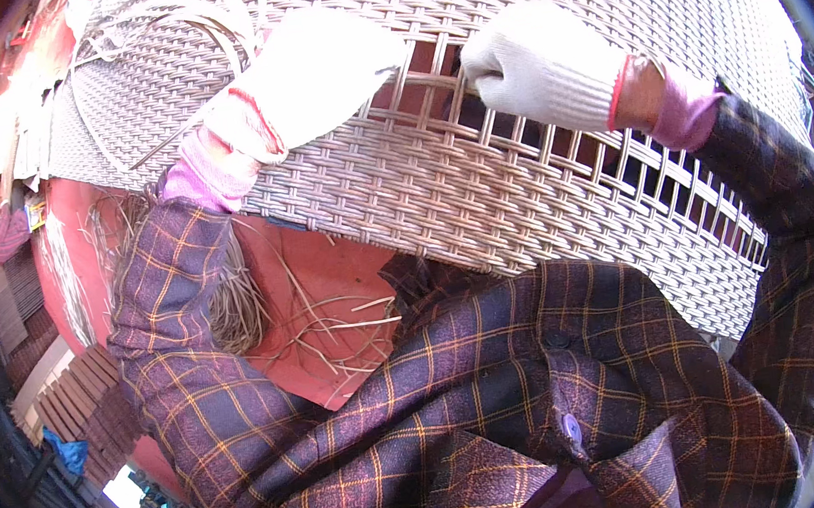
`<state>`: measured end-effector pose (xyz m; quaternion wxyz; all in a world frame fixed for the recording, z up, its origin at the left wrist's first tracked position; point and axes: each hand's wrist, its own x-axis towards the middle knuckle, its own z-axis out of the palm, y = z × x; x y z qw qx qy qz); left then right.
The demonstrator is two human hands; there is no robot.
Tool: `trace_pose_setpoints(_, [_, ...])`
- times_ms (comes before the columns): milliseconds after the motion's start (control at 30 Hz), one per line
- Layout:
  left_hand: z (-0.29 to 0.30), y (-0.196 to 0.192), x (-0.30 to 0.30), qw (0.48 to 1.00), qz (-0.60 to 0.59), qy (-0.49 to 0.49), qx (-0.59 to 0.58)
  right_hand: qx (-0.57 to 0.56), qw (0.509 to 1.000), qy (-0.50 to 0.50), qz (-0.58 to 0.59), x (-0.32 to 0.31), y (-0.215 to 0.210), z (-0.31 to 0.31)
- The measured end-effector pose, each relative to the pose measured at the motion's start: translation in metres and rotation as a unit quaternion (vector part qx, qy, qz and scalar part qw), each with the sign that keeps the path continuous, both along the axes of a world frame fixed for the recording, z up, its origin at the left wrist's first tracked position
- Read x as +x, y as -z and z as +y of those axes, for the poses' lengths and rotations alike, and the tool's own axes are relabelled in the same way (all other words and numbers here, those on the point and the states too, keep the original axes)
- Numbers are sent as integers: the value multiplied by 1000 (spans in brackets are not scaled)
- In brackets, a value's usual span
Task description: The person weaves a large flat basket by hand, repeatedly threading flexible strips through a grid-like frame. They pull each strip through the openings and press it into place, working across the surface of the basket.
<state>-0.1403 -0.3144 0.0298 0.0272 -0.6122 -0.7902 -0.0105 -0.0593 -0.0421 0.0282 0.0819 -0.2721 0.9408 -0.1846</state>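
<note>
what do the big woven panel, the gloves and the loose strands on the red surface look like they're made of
Woven panel: flat grey-beige strips, even and slightly glossy, so probably synthetic rattan, though natural cane is possible. Left hand and right hand: white ribbed knit gloves with red cuff trim, likely cotton. Loose strands: thin, pale, dry-looking offcuts, probably of the same strip.

Two gloved hands [309, 76] [531, 67], one woven panel [440, 191]

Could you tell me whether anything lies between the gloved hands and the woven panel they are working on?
Nothing visible does. The left hand rests directly on the woven wicker panel beside the unwoven gap, and the right hand is fisted right at the bare uprights, seemingly gripping a strand. Only the white gloves separate skin from wicker.
</note>
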Motion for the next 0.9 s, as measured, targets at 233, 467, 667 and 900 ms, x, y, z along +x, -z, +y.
trace_pose_setpoints(233, [6, 5, -24, 995, -38, 79, 37, 49, 985, -54, 154, 8, 17, 14])
trace_pose_setpoints(467, [20, 7, -6, 997, 61, 36, 43, -191, 909, -149, 339, 3, 47, 33])
trace_pose_setpoints(667, [16, 24, 2, 988, 96, 3, 123, -38, 988, -40, 148, 18, 39, 22])
trace_pose_setpoints(900, [-1, 26, -15, 991, 8, 15, 133, -226, 925, -115, 284, 13, 42, 15])
